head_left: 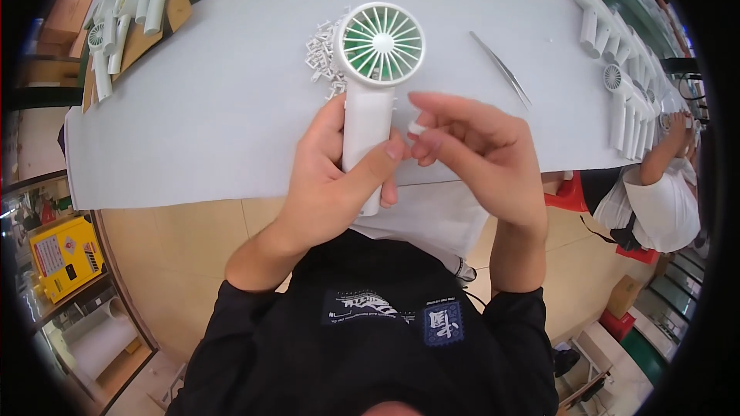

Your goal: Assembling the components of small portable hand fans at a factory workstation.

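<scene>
the left hand (330, 179) grips a smooth white fan (370, 112) with a round, spoked grille (383, 44); beside the fan, the right hand (489, 152) pinches a small white piece (417, 129)

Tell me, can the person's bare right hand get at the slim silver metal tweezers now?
Likely yes: the slim silver metal tweezers lie on the pale grey tabletop just beyond the bare right hand, with nothing seen between. It pinches a small white piece, though, which may hinder picking them up.
</scene>
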Tool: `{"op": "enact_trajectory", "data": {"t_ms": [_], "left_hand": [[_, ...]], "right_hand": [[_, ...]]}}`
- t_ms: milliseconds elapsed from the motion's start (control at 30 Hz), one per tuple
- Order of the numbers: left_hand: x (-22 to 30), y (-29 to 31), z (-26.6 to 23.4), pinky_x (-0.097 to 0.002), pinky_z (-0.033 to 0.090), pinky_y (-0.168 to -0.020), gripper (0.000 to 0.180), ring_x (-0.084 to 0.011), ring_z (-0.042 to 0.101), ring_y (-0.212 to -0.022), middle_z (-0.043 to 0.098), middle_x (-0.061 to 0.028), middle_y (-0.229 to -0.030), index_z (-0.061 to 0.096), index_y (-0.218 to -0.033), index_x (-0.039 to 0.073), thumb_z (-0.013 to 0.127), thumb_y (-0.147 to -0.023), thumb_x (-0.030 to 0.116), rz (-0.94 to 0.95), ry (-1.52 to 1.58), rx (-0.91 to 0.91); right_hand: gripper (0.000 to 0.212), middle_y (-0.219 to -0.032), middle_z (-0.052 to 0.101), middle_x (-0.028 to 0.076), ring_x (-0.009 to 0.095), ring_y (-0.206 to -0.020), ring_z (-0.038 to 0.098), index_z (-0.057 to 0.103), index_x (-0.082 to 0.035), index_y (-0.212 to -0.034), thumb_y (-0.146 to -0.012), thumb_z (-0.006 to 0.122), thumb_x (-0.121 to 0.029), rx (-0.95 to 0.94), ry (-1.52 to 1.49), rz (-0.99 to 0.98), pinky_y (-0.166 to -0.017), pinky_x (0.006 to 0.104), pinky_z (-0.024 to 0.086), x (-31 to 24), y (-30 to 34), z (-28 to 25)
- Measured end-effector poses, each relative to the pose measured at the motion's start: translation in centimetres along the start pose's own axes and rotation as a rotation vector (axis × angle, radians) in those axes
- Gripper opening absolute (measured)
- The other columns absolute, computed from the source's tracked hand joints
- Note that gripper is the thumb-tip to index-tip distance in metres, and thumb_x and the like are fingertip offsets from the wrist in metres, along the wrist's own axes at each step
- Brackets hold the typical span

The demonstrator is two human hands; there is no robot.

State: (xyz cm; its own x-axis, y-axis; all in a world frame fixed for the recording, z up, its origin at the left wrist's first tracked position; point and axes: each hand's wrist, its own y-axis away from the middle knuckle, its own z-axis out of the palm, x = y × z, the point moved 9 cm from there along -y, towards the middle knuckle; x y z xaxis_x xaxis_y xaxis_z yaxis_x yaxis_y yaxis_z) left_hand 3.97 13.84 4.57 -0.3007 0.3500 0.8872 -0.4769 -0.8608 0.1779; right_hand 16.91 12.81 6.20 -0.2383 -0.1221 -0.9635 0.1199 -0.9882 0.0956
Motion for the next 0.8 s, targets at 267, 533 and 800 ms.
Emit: {"op": "enact_trajectory", "data": {"t_ms": [267, 533, 800], "left_hand": [[0.3, 0.4, -0.2, -0.026, 0.046, -0.052, 0.042, -0.0138, 0.058, -0.056, 0.06, -0.0119, -0.09, 0.037, -0.122, -0.002, 0.057, -0.085, 0.0, -0.01, 0.081, -0.039], [-0.8, 0.6, -0.2, -0.0272, 0.041, -0.04, 0.04, -0.0175, 0.055, -0.045, 0.059, -0.0168, -0.084, 0.037, -0.124, 0.003, 0.052, -0.089, 0.014, -0.16, 0.447, -0.164], [-1.6, 1.1, 0.6, -0.03, 0.042, -0.034, 0.045, -0.018, 0.052, -0.043, 0.055, -0.0188, -0.092, 0.041, -0.125, 0.003, 0.034, -0.096, 0.036, -0.105, 0.831, -0.453]], "right_hand": [[0.021, -0.092, 0.063, 0.007, 0.012, -0.078, 0.06, 0.066, -0.001, -0.102, -0.082, 0.06, 0.005, -0.111, 0.403, -0.078, -0.069, 0.0233, 0.049, 0.3, 1.1, 0.8], [0.017, -0.09, 0.065, 0.009, 0.015, -0.083, 0.064, 0.063, 0.005, -0.1, -0.084, 0.059, 0.008, -0.186, 0.128, -0.017, -0.071, 0.0241, 0.052, 0.6, 1.8, 0.9], [0.011, -0.091, 0.066, 0.023, 0.027, -0.081, 0.068, 0.051, 0.005, -0.097, -0.087, 0.054, 0.004, 0.063, -0.089, 0.055, -0.069, 0.0338, 0.056, -0.5, 2.8, 0.2]]}}
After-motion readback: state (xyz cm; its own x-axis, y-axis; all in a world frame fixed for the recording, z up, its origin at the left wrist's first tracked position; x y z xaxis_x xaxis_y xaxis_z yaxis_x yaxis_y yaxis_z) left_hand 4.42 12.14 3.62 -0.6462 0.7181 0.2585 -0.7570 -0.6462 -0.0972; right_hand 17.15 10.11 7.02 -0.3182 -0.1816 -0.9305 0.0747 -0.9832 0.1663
